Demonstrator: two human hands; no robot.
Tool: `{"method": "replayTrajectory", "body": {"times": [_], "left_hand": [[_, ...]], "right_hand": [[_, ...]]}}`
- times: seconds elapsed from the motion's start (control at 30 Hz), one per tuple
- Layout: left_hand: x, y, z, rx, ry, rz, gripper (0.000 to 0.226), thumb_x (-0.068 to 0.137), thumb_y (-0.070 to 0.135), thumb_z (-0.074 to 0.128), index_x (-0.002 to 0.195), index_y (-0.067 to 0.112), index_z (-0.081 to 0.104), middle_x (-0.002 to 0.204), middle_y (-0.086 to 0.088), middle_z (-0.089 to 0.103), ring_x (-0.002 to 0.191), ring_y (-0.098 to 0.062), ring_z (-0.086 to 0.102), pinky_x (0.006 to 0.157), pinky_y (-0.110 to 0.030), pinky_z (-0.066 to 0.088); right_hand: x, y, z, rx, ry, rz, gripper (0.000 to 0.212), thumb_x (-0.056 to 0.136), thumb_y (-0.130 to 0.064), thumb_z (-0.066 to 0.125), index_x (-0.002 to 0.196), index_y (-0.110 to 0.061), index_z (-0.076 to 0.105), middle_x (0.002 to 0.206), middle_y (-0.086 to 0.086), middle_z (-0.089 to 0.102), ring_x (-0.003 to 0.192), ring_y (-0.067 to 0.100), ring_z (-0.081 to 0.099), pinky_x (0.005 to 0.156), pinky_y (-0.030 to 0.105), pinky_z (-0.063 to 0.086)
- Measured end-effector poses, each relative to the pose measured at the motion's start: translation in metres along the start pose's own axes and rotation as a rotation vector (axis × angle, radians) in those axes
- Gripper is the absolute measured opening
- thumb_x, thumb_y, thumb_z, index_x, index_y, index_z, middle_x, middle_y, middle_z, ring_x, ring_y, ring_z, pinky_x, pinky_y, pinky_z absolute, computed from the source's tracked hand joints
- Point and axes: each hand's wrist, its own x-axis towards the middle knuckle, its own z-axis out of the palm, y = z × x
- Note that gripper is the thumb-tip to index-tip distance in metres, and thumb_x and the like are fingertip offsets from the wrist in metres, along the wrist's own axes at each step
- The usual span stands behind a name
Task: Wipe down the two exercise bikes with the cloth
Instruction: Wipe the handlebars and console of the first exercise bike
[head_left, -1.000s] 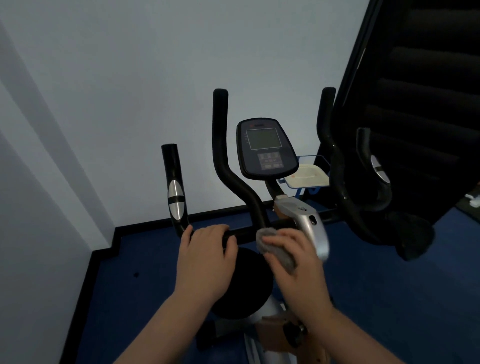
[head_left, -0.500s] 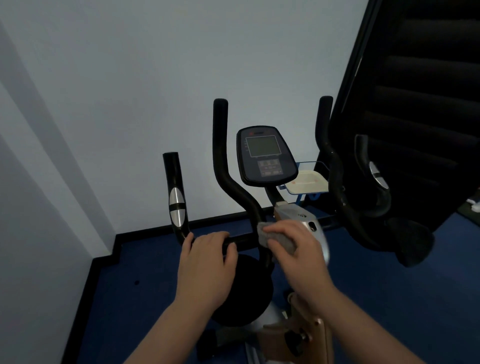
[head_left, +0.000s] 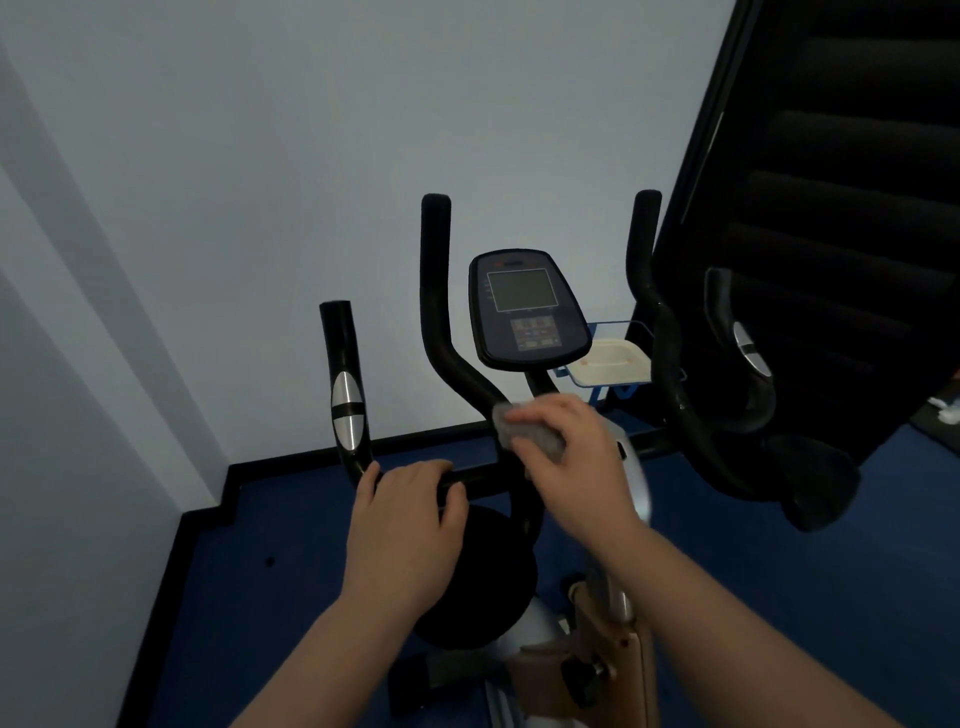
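Observation:
An exercise bike stands in front of me, with a black handlebar (head_left: 441, 312), a dark console (head_left: 527, 309) and a silver stem. My left hand (head_left: 410, 512) grips the horizontal bar near the left upright handle (head_left: 345, 395). My right hand (head_left: 569, 449) holds a small grey cloth (head_left: 522, 428) against the base of the inner left handlebar, just below the console. The right handlebar (head_left: 670, 364) curves away on the right. No second bike is in view.
A light wall rises behind the bike and a corner lies at the left. A dark slatted structure (head_left: 841, 208) leans in at the right. A white tray on a blue stand (head_left: 608, 361) sits behind the console. The floor (head_left: 249, 597) is blue with black skirting.
My right hand has slid the cloth upward from the silver stem to the base of the inner handlebar below the console. My left hand has kept its grip on the bar.

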Motion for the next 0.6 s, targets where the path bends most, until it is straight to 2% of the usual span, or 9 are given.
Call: {"method": "replayTrajectory", "body": {"times": [0.13, 0.2, 0.33, 0.43, 0.57, 0.6], "left_hand": [[-0.001, 0.001, 0.0, -0.002, 0.002, 0.002, 0.037, 0.097, 0.039, 0.038, 0.127, 0.029, 0.056, 0.116, 0.018, 0.061, 0.112, 0.002, 0.05, 0.117, -0.027, 0.005], [-0.002, 0.0, 0.0, -0.006, 0.01, 0.0, 0.037, 0.097, 0.039, 0.038, 0.127, 0.029, 0.056, 0.117, 0.018, 0.06, 0.113, 0.003, 0.049, 0.117, -0.026, 0.003], [-0.001, 0.001, 0.001, -0.01, 0.014, -0.001, 0.037, 0.096, 0.04, 0.038, 0.126, 0.029, 0.056, 0.115, 0.019, 0.059, 0.112, 0.004, 0.049, 0.118, -0.027, 0.005], [0.0, 0.0, -0.001, -0.007, 0.021, -0.001, 0.035, 0.096, 0.039, 0.04, 0.125, 0.029, 0.057, 0.114, 0.019, 0.059, 0.111, 0.003, 0.05, 0.118, -0.027, 0.004], [-0.001, 0.001, 0.0, -0.012, 0.013, -0.002, 0.036, 0.096, 0.039, 0.039, 0.126, 0.029, 0.056, 0.115, 0.018, 0.059, 0.112, 0.003, 0.049, 0.117, -0.026, 0.003], [-0.001, 0.001, -0.001, -0.018, 0.01, -0.004, 0.036, 0.096, 0.039, 0.039, 0.126, 0.029, 0.056, 0.115, 0.019, 0.058, 0.112, 0.004, 0.049, 0.117, -0.026, 0.002]], "right_hand": [[0.02, -0.008, 0.017, -0.028, 0.007, 0.065, 0.024, 0.09, -0.013, 0.063, 0.111, -0.024, 0.068, 0.111, -0.006, 0.057, 0.108, 0.015, 0.053, 0.094, 0.033, 0.045], [0.003, -0.006, 0.021, -0.08, 0.035, 0.047, 0.026, 0.091, -0.017, 0.062, 0.115, -0.027, 0.066, 0.111, -0.01, 0.055, 0.106, 0.012, 0.051, 0.09, 0.03, 0.046], [-0.023, 0.003, 0.007, -0.058, 0.003, 0.071, 0.021, 0.086, -0.017, 0.068, 0.104, -0.029, 0.07, 0.102, -0.015, 0.055, 0.1, 0.007, 0.055, 0.086, 0.033, 0.049], [-0.01, -0.001, 0.002, -0.078, -0.003, 0.083, 0.021, 0.084, -0.019, 0.068, 0.101, -0.031, 0.071, 0.099, -0.019, 0.054, 0.094, 0.001, 0.054, 0.082, 0.028, 0.048], [0.005, -0.013, 0.017, -0.115, 0.062, 0.047, 0.027, 0.09, -0.018, 0.063, 0.115, -0.027, 0.066, 0.111, -0.01, 0.054, 0.104, 0.01, 0.051, 0.092, 0.035, 0.043], [-0.001, -0.013, 0.02, -0.101, 0.058, 0.057, 0.027, 0.092, -0.018, 0.061, 0.117, -0.028, 0.065, 0.112, -0.01, 0.053, 0.106, 0.01, 0.049, 0.091, 0.032, 0.043]]}}
